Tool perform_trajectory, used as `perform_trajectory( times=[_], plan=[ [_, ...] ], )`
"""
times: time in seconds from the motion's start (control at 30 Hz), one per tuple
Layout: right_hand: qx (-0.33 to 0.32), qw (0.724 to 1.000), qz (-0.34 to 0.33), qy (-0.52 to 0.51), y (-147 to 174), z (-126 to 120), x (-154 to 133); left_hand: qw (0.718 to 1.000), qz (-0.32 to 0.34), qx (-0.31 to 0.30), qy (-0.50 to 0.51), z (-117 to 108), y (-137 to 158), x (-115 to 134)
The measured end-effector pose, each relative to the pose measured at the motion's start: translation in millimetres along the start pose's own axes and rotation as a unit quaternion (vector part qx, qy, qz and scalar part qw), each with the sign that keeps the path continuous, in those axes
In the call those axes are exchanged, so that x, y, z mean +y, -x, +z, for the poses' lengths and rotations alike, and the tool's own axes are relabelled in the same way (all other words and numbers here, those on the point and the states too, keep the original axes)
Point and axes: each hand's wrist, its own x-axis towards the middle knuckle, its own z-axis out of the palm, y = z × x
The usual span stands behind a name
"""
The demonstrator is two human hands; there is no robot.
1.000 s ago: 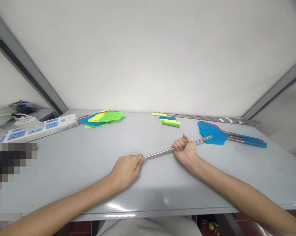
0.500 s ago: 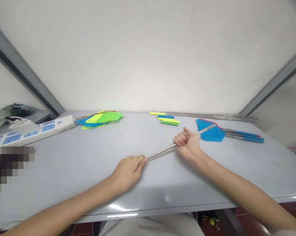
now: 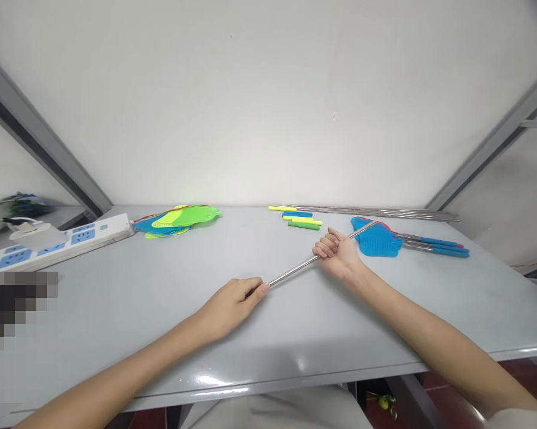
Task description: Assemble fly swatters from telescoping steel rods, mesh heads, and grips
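Note:
A thin silver metal rod slants up to the right above the grey table, held in both hands. My left hand is closed round its lower end, which the fingers hide. Farther up, my right hand wraps the rod with the palm side turned up. The rod's bare upper end passes in front of blue fly swatter heads. Those swatters lie beyond my right hand, with blue grips on metal shafts. Short yellow, blue and green grip tubes lie just behind my right hand.
Several long metal rods lie along the wall at the back right. Loose green, yellow and blue swatter heads are piled at the back left. A white power strip with a plugged-in adapter lies at the left, near a pixelated patch.
The view has shifted slightly. My left hand's fingers have loosened and straightened a little on the rod's lower end. My right hand keeps its grip.

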Motion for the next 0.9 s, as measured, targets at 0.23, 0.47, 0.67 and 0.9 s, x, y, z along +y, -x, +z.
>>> perform_trajectory(
  times=[0.23,0.47,0.67,0.9],
  plan=[
    [0.02,1.0,0.0,-0.011,-6.0,-1.9,-10.8,1.0,0.023,-0.002,0.018,-0.1,-1.6,-5.0],
    [0.044,0.999,-0.013,-0.018,-10.6,-3.9,-19.4,1.0,0.024,0.018,0.0,-0.3,-3.9,-11.0],
    [0.053,0.998,-0.019,-0.018,-12.3,-4.4,-23.7,0.999,0.03,0.023,-0.01,-1.8,-5.9,-14.2],
    [0.064,0.998,-0.02,-0.015,-13.3,-6.0,-25.4,0.999,0.028,0.034,-0.007,-1.2,-7.2,-15.6]
  ],
)
